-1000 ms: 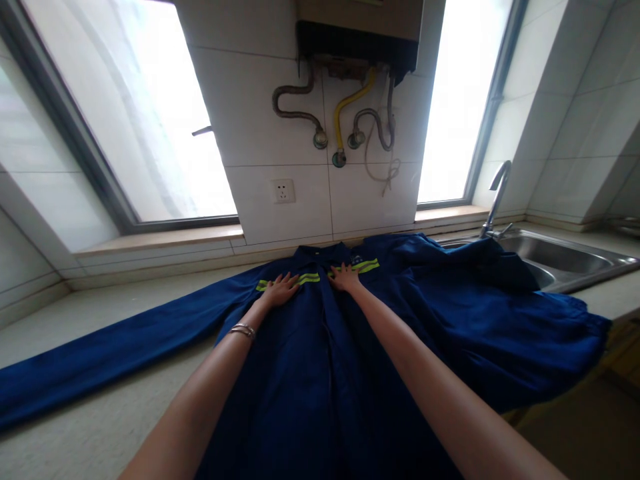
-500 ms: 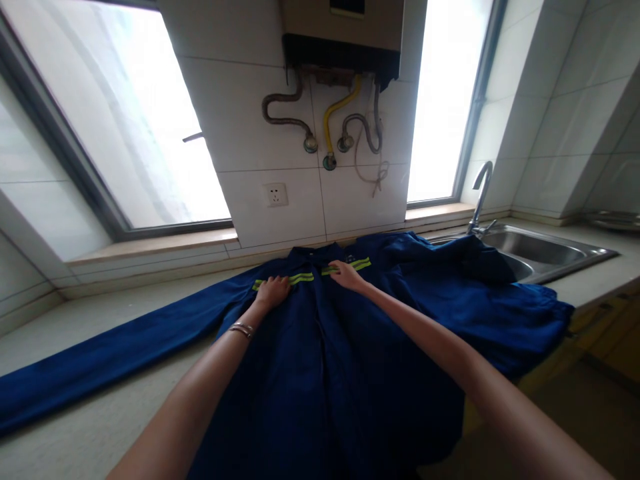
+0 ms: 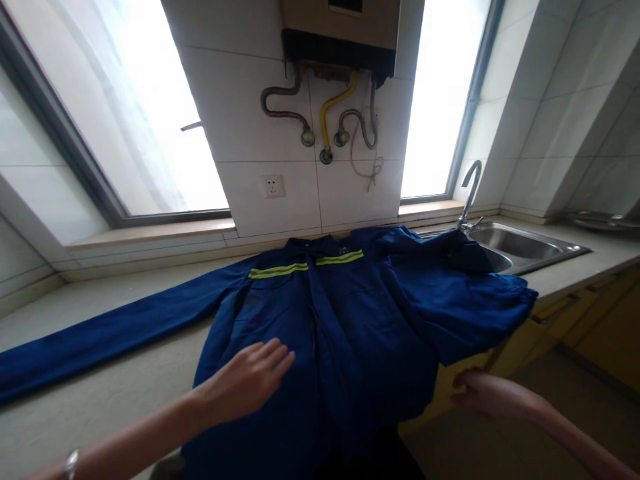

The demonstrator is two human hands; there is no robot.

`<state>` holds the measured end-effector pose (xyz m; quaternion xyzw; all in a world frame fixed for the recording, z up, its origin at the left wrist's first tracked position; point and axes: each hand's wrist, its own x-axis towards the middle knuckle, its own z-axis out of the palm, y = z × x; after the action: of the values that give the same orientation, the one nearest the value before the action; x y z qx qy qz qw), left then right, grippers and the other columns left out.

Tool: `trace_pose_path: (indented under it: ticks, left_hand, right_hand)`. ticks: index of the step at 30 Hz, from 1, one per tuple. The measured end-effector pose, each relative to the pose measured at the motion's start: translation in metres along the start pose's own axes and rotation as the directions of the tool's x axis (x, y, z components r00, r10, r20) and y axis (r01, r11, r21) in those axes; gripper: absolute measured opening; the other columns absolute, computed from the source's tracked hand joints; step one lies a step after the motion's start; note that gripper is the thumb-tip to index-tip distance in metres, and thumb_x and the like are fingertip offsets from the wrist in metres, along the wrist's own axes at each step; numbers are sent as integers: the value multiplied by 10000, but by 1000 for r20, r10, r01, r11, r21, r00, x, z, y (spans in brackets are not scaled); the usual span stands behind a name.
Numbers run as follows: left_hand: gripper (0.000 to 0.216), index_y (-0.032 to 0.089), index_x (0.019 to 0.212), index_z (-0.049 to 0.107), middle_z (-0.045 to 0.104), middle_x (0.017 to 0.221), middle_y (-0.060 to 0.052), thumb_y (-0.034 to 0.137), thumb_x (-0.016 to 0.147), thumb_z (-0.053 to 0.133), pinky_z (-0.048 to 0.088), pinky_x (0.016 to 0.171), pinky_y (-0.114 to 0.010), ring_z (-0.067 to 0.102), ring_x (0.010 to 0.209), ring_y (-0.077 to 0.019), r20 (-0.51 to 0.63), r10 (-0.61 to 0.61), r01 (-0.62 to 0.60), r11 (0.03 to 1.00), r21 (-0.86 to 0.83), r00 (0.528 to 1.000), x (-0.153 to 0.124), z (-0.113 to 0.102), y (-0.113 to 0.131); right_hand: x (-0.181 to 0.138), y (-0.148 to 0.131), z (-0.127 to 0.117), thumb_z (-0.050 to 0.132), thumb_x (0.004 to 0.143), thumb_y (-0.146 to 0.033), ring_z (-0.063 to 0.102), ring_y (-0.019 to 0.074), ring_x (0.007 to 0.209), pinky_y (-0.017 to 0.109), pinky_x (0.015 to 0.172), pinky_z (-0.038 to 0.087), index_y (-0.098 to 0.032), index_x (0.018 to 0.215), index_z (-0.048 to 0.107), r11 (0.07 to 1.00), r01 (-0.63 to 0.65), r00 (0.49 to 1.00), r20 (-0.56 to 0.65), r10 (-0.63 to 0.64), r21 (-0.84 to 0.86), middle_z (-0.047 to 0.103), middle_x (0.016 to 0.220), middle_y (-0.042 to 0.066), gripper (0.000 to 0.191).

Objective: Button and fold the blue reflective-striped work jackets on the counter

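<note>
A dark blue work jacket lies front up over the counter, its collar toward the wall and its lower part hanging past the front edge. Yellow-green reflective stripes cross its chest. One sleeve stretches out to the left; the other side is bunched near the sink. Over the lower left front of the jacket is my left hand, its fingers stretched out and holding nothing. My right hand, slightly blurred, is in the air off the jacket's right side, fingers loosely bent and apart, with nothing visible in them.
A steel sink with a tall faucet is set into the counter at right. Yellow cabinets stand below. A water heater with hoses hangs on the tiled wall, above a socket.
Both hands have left the chest stripes and come back toward me, the left over the lower jacket, the right out to the right side. The jacket lies nearly the same.
</note>
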<state>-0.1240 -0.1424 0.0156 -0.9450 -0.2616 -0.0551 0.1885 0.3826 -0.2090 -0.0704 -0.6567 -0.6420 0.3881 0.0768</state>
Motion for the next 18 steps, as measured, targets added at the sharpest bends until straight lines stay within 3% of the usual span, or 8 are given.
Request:
trace_pose_path:
  ticks: [3, 5, 7, 9, 12, 17, 18]
  left_hand:
    - [405, 162, 1297, 508, 547, 1315, -112, 147, 896, 452, 373, 1032, -391, 495, 1214, -231, -84, 301, -296, 953, 61, 950, 12, -11, 58]
    - [408, 156, 1313, 499, 490, 1386, -102, 190, 909, 455, 329, 1077, -388, 424, 1290, -229, -98, 373, -371, 928, 43, 923, 31, -14, 82]
    - [412, 155, 1308, 506, 499, 1378, -96, 241, 906, 471, 315, 1089, -403, 386, 1321, -240, -103, 405, -405, 914, 20, 909, 51, -11, 97]
    - [383, 148, 1262, 545, 592, 1255, -105, 241, 895, 488, 303, 1096, -437, 428, 1282, -247, -108, 430, -428, 903, 38, 896, 64, -4, 106]
    - [221, 160, 1047, 650, 669, 968, -87, 181, 886, 501, 323, 1081, -448, 552, 1095, -227, -127, 478, -466, 877, 116, 869, 70, 6, 111]
    - [103, 202, 784, 623, 623, 818, -37, 186, 858, 553, 470, 831, -349, 570, 818, -165, -253, 575, -560, 817, 138, 778, 46, 8, 111]
    - [102, 212, 760, 604, 613, 785, -24, 195, 850, 560, 473, 788, -336, 559, 782, -155, -260, 563, -554, 824, 115, 784, 40, 7, 110]
  right_hand:
    - [10, 20, 23, 740, 639, -488, 537, 317, 1191, 393, 969, 459, -232, 1317, 558, 991, 77, 991, -116, -65, 106, 524, 1348, 147, 747]
    - [22, 19, 39, 742, 637, -500, 442, 313, 1285, 403, 1028, 411, -225, 1369, 494, 960, 167, 983, -109, -145, 224, 423, 1438, 129, 820]
    - [34, 14, 52, 739, 645, -512, 458, 298, 1272, 408, 1035, 401, -212, 1364, 492, 904, 239, 971, -97, -219, 354, 438, 1427, 132, 817]
    - [41, 8, 60, 745, 641, -530, 511, 286, 1222, 409, 1037, 399, -202, 1334, 522, 826, 295, 953, -93, -287, 481, 504, 1371, 133, 799]
    - [40, 1, 63, 791, 596, -509, 542, 285, 1187, 406, 1038, 404, -188, 1286, 567, 736, 312, 939, -77, -334, 601, 572, 1299, 127, 794]
    - [11, -7, 55, 854, 517, -410, 526, 292, 1206, 390, 1042, 406, -189, 1260, 599, 720, 203, 925, 112, -364, 664, 608, 1255, 95, 815]
    - [5, -8, 52, 852, 513, -416, 541, 299, 1185, 389, 1018, 431, -187, 1234, 621, 730, 175, 930, 133, -344, 661, 623, 1232, 93, 791]
